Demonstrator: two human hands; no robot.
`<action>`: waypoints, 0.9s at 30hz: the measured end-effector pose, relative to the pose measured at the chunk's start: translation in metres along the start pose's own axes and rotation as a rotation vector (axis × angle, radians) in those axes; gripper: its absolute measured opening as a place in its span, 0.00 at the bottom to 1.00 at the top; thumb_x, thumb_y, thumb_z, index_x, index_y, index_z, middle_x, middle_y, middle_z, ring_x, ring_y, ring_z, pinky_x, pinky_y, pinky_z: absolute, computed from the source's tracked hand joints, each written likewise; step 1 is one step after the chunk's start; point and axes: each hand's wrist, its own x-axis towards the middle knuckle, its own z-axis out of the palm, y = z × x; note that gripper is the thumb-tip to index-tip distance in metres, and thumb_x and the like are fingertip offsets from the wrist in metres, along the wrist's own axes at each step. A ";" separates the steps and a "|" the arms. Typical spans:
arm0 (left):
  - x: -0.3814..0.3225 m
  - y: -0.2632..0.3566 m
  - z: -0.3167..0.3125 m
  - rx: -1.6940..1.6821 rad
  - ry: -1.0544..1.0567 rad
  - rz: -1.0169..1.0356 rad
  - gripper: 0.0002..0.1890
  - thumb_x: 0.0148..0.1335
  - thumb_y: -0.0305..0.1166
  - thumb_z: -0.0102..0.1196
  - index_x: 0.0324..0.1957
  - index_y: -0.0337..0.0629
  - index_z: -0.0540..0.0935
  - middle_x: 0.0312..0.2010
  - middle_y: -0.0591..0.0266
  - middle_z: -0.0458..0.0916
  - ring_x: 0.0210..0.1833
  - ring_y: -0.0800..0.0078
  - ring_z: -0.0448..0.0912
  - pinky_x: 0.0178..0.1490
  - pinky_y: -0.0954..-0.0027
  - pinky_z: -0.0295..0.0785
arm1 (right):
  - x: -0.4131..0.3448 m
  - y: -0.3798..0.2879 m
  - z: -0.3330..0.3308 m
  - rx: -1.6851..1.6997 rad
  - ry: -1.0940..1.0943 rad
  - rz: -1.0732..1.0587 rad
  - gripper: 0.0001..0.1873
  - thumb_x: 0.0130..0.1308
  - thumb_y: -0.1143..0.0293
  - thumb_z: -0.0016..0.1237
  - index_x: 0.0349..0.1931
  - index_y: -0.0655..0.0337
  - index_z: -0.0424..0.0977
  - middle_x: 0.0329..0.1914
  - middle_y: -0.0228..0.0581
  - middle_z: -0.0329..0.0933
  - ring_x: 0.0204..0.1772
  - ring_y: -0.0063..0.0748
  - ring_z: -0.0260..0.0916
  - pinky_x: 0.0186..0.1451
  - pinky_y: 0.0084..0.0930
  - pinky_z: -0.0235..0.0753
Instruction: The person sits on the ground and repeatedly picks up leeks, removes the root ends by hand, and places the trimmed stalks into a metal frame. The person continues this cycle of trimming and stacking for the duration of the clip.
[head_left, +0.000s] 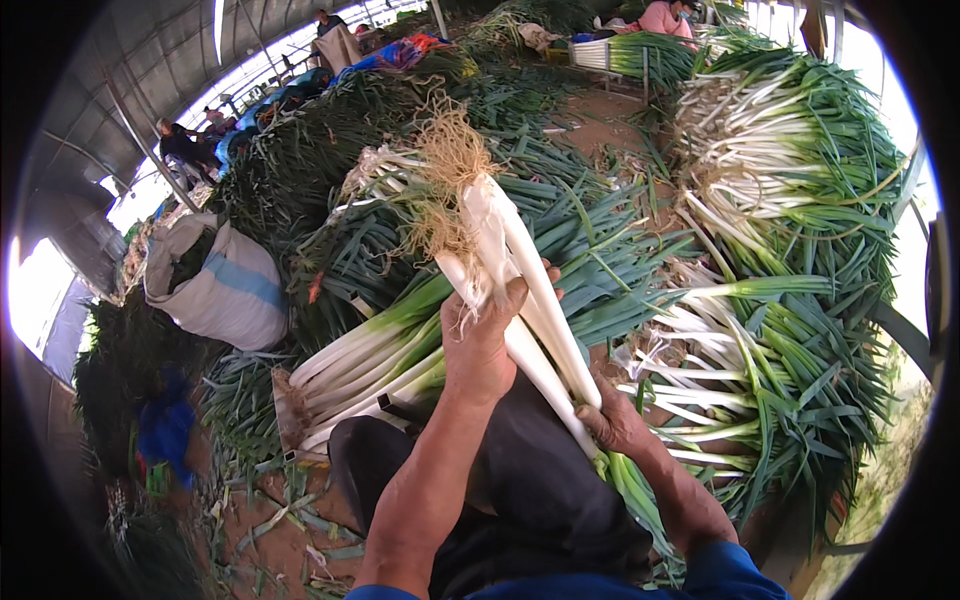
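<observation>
Several thick green onions lie slanted across my lap, root ends up and away from me. My left hand grips their white stalks just below the bushy tan roots. Lower down, my right hand closes around the same stalks where the white turns to green. A loose papery skin hangs near my left thumb. The green leaves trail down past my right wrist. Beside my left knee, cleaned green onions rest on a metal-framed rack, their roots towards the left.
To the right lie large piles of green onions, with another heap nearer. A white woven sack stands at left. Cut leaves litter the soil. A person in pink sits far back, and another person is at far left.
</observation>
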 end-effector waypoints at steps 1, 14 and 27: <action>0.001 0.003 0.000 -0.016 0.004 0.027 0.25 0.66 0.34 0.64 0.58 0.25 0.75 0.50 0.40 0.82 0.54 0.50 0.83 0.57 0.46 0.82 | 0.002 -0.001 -0.001 0.013 -0.013 -0.012 0.40 0.71 0.43 0.52 0.71 0.67 0.61 0.55 0.60 0.78 0.57 0.52 0.79 0.60 0.39 0.75; -0.004 0.002 0.010 0.556 0.086 0.246 0.10 0.62 0.25 0.68 0.44 0.35 0.81 0.35 0.67 0.84 0.35 0.84 0.79 0.39 0.75 0.76 | -0.028 0.008 0.016 -0.234 0.030 -0.078 0.57 0.57 0.32 0.59 0.69 0.76 0.57 0.54 0.68 0.77 0.57 0.67 0.76 0.58 0.44 0.77; 0.033 0.041 0.082 0.680 0.128 0.537 0.14 0.64 0.31 0.64 0.45 0.32 0.80 0.32 0.62 0.83 0.34 0.77 0.79 0.38 0.70 0.75 | 0.032 -0.050 0.028 -0.043 0.437 0.103 0.25 0.54 0.69 0.63 0.52 0.68 0.75 0.40 0.51 0.84 0.43 0.39 0.84 0.47 0.36 0.81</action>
